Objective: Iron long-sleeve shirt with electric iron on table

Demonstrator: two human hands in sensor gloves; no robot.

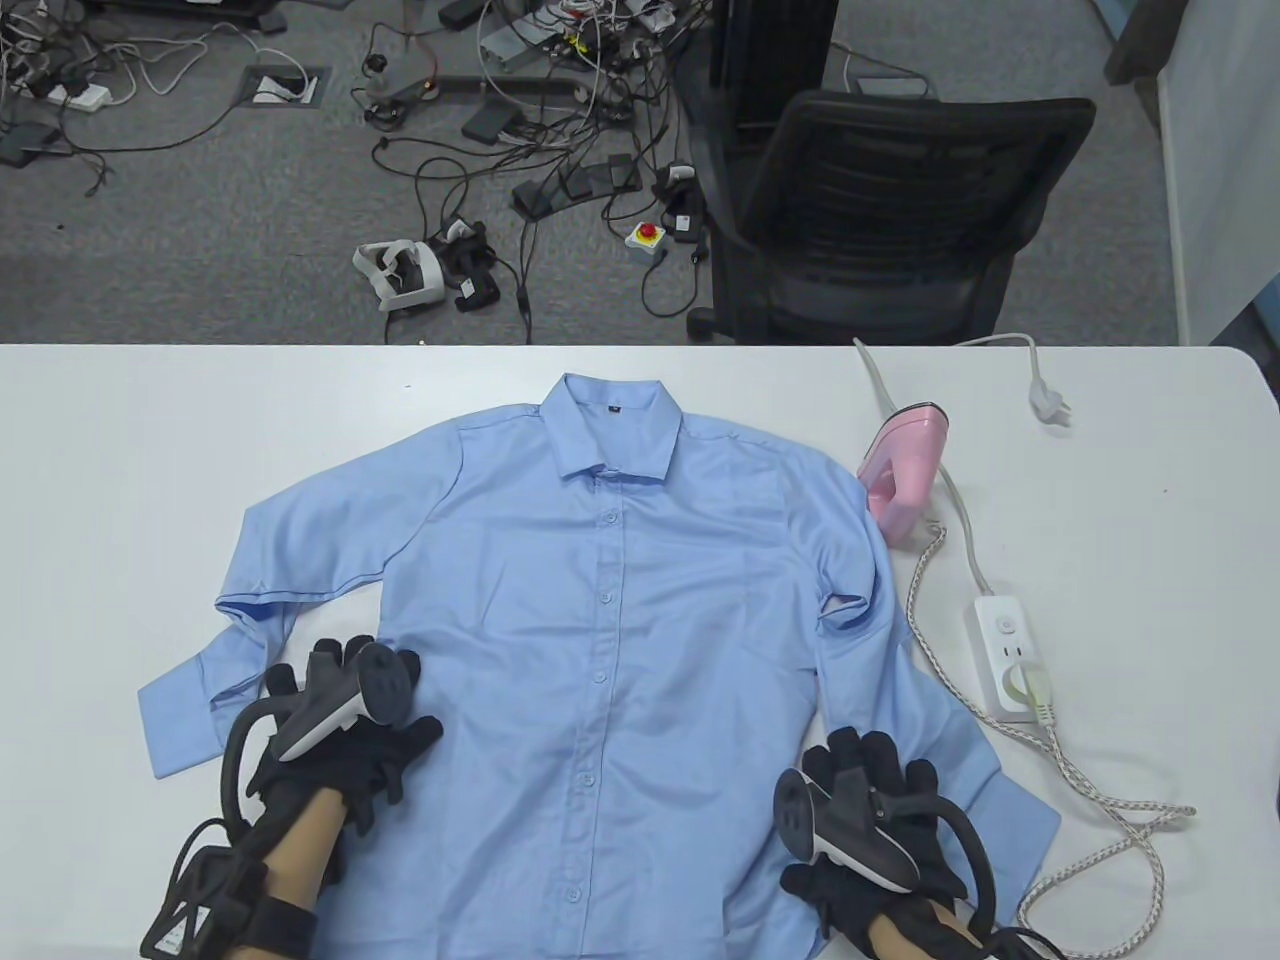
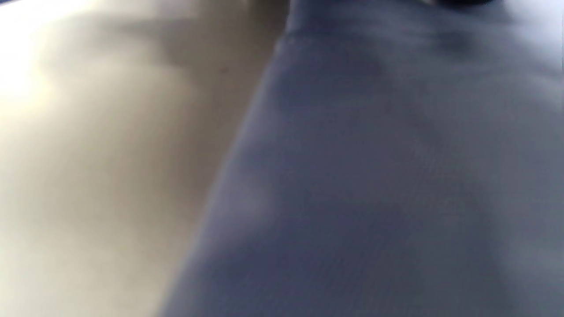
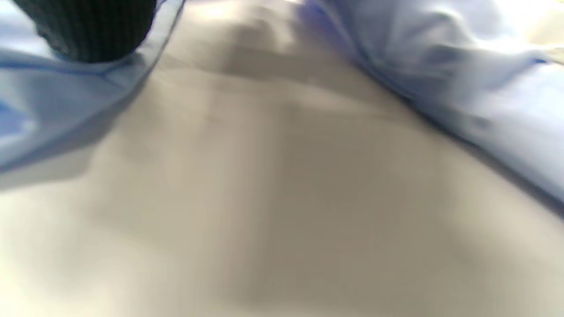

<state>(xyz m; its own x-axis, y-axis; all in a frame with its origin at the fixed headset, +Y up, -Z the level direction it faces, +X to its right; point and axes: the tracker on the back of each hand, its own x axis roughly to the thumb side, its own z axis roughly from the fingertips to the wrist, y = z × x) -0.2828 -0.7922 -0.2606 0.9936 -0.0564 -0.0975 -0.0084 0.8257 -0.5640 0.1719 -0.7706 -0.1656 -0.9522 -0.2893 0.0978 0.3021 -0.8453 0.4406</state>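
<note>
Early going, by the look of it. Shirt (image 1: 600, 640) spread front-up and buttoned in the middle of the table (image 1: 120, 450), collar toward the far edge, hem toward the near edge, long axis running near to far, both sleeves folded back at the elbows. Left hand (image 1: 345, 725) flat on the lower left panel, fingers spread, gripping nothing. Right hand (image 1: 870, 810) pressing flat near the right hem, fingers extended too. Iron (image 1: 905, 475) parked untouched just beside the right shoulder, plugged into the power strip (image 1: 1010, 655). Smoothing only; all pressing probably ahead.
</note>
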